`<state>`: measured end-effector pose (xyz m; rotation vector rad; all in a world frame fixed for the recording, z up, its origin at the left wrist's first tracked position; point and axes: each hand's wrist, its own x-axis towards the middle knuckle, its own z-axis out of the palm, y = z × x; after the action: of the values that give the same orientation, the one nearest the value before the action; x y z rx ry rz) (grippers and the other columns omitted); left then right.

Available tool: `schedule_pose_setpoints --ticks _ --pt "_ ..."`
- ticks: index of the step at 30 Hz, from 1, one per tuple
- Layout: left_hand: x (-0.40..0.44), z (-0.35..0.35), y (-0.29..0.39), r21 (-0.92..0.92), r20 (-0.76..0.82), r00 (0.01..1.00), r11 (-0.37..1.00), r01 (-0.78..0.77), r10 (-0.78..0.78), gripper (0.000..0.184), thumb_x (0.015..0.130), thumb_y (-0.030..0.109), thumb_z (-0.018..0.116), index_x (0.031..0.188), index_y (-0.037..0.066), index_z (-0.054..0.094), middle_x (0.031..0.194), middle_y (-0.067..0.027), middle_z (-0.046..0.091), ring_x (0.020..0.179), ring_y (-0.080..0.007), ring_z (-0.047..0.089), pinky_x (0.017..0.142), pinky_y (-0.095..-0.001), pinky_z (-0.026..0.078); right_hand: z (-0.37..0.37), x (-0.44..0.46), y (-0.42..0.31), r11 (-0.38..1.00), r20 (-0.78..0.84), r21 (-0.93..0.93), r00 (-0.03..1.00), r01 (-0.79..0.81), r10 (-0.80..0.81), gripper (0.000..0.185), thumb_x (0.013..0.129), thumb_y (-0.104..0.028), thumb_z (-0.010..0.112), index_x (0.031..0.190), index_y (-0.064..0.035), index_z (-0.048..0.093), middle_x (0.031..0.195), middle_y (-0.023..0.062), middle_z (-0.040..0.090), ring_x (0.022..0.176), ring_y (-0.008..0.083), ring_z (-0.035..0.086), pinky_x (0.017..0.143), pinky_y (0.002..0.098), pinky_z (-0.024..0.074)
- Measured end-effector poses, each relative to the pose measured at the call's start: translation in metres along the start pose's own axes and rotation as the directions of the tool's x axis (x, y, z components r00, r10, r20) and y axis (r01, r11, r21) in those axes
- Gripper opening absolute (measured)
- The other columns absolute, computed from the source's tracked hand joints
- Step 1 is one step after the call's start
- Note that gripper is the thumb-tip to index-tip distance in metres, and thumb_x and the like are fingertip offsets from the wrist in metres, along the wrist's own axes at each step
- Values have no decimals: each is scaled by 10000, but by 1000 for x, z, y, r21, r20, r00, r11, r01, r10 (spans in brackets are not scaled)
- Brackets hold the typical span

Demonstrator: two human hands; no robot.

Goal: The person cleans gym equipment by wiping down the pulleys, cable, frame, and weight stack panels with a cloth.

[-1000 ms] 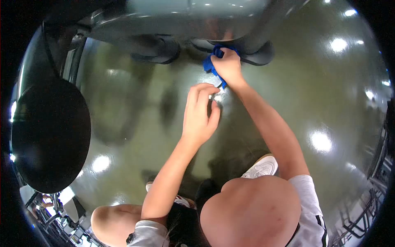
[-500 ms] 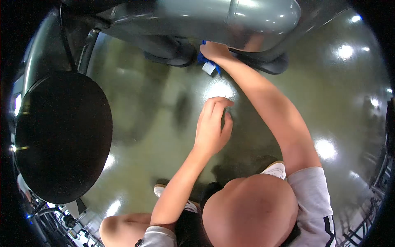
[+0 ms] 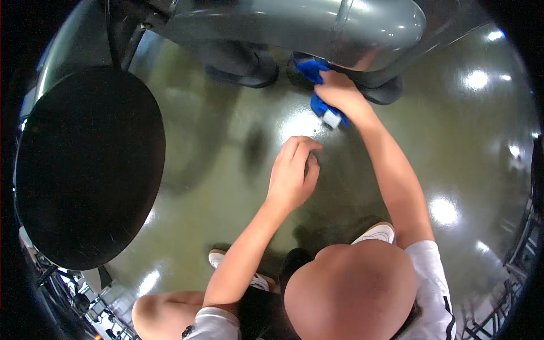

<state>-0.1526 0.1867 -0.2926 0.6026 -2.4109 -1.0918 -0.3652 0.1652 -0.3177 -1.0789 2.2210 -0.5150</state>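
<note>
My right hand [image 3: 340, 92] is closed around a blue cloth [image 3: 311, 70], whose ends stick out above and below the fingers. A white label [image 3: 332, 118] shows on the lower end of the cloth. The hand is low, beside a dark foot of the grey machine frame [image 3: 272, 25]. My left hand [image 3: 290, 175] hangs over the floor nearer to me. Its fingers are loosely bent, with the thumb apart and nothing visible between them.
A large black round disc [image 3: 90, 170] stands at the left. Another dark foot [image 3: 246, 71] of the frame rests on the greenish glossy floor [image 3: 209, 198]. My white shoe [image 3: 378, 232] and bent knees are close below the arms.
My right hand has come out from under the frame toward me and to the right with the blue cloth, so more cloth shows. My left hand has hardly moved.
</note>
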Motion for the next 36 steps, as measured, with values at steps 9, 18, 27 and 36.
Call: schedule_pose_setpoints --ticks 9,18,27,36 --pt "-1 19 -10 -251 9 955 923 290 -297 328 816 -39 526 1133 26 473 1109 -81 519 1024 -176 528 804 -303 453 -18 -83 21 467 256 861 965 -202 -54 479 806 -214 584 1230 4 540 1079 122 635 919 136 601 830 270 463" --pt "4 16 -4 -667 45 958 705 241 -284 641 843 59 544 1392 50 213 1395 -150 300 1271 -269 343 957 -353 352 0 -101 32 83 310 950 876 -302 -369 530 813 -243 457 1299 -31 456 1180 118 579 996 199 591 897 314 444" --pt "10 12 -4 -865 80 897 417 279 -435 561 821 55 514 1345 7 320 1286 -133 450 1144 -193 454 929 -321 378 -5 -121 35 -68 351 913 861 -402 -368 592 788 -270 443 1327 -27 416 1190 126 570 985 226 595 853 347 479" --pt "22 -7 1 -816 134 800 392 424 -585 186 912 150 563 1042 18 583 845 6 620 710 -36 540 642 -188 419 -10 -121 35 143 335 939 925 -312 -179 507 811 -283 561 1267 -65 514 1208 107 568 1035 202 572 944 335 419"
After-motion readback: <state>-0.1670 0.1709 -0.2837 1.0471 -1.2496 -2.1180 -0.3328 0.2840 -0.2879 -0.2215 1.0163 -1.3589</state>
